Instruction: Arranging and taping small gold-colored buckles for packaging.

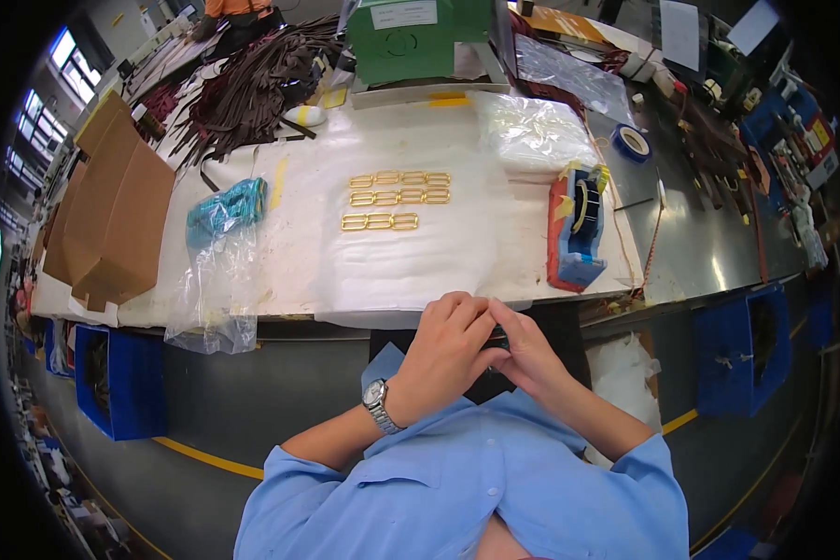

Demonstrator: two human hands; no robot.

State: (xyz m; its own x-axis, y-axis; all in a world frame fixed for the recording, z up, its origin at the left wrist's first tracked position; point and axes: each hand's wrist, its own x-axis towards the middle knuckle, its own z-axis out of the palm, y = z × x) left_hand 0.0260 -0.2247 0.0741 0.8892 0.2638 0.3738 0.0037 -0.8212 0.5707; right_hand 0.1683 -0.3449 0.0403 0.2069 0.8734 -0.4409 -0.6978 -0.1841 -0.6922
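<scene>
Just off the table's front edge, my left hand [446, 347] and my right hand [535, 359] come together with fingers curled and tips touching. Whatever they hold between them is mostly covered by the fingers; only a small dark bit shows. Beyond them, gold-coloured metal slide buckles [399, 197] lie in three rows on a white foam sheet [411, 271]. The nearest row is shorter than the other two. A silver watch is on my left wrist.
Left of the sheet lie a clear bag with teal contents [227, 215] and an open cardboard box [126, 219]. To the right stand a blue-and-red tape dispenser [579, 233] and a stack of plastic bags [537, 135]. Brown strips [243, 89] and a green box [401, 42] are behind.
</scene>
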